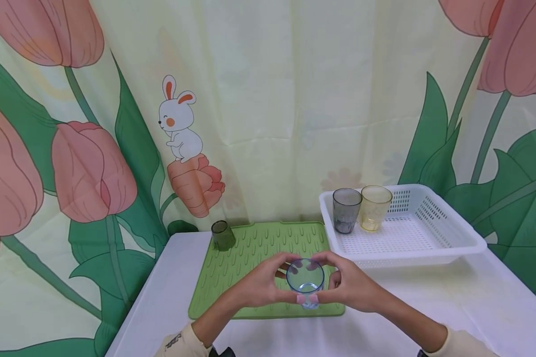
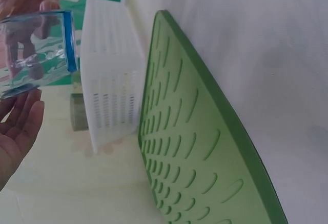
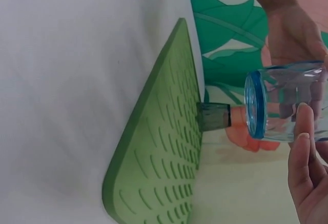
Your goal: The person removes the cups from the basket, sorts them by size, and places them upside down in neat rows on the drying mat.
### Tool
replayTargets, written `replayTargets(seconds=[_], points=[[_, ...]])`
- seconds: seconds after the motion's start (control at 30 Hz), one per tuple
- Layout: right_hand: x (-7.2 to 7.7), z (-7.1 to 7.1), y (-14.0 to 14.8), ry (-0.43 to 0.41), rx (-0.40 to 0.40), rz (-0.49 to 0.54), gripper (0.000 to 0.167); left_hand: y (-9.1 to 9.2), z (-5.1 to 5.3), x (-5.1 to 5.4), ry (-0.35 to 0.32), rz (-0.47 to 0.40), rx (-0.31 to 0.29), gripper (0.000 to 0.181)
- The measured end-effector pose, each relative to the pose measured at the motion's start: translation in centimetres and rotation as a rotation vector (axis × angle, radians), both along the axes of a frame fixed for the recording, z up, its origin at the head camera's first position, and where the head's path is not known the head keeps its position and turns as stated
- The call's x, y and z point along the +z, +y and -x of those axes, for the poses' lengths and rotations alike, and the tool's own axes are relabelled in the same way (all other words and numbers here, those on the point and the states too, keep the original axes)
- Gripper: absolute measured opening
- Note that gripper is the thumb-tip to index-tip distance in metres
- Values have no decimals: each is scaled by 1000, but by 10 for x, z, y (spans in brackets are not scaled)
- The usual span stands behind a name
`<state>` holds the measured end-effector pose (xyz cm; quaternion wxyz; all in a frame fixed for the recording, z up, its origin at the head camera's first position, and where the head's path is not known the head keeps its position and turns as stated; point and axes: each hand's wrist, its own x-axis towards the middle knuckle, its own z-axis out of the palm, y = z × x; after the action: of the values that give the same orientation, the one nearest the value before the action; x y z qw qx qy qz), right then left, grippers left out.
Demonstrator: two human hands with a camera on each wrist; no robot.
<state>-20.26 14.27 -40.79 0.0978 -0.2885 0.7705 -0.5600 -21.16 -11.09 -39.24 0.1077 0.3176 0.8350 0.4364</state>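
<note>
Between both hands a clear drinking glass (image 1: pixel 305 280) with a blue-tinted edge is held in the air over the near part of a green ridged mat (image 1: pixel 268 311). My left hand (image 1: pixel 266 281) grips its left side, thumb at the front and fingers behind. On the other side my right hand (image 1: pixel 350 286) holds it likewise, the two thumb tips close together. Both wrist views show the glass (image 2: pixel 43 49) apart from the mat. A small dark glass (image 1: pixel 223 237) stands upside down at the mat's far left corner.
A white perforated basket (image 1: pixel 446 255) sits right of the mat. Inside it, at the left, a grey glass (image 1: pixel 346 213) and a yellow glass (image 1: pixel 376 210) stand upright side by side. A curtain (image 1: pixel 259 99) with tulips and a rabbit hangs behind the white-covered table (image 1: pixel 429 302).
</note>
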Motion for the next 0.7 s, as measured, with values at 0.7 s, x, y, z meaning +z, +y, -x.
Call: replayTargets(seconds=[0.7], points=[[-24,-2,-3,-91,108,107,65,-6,-5,14,18,4,41,73]])
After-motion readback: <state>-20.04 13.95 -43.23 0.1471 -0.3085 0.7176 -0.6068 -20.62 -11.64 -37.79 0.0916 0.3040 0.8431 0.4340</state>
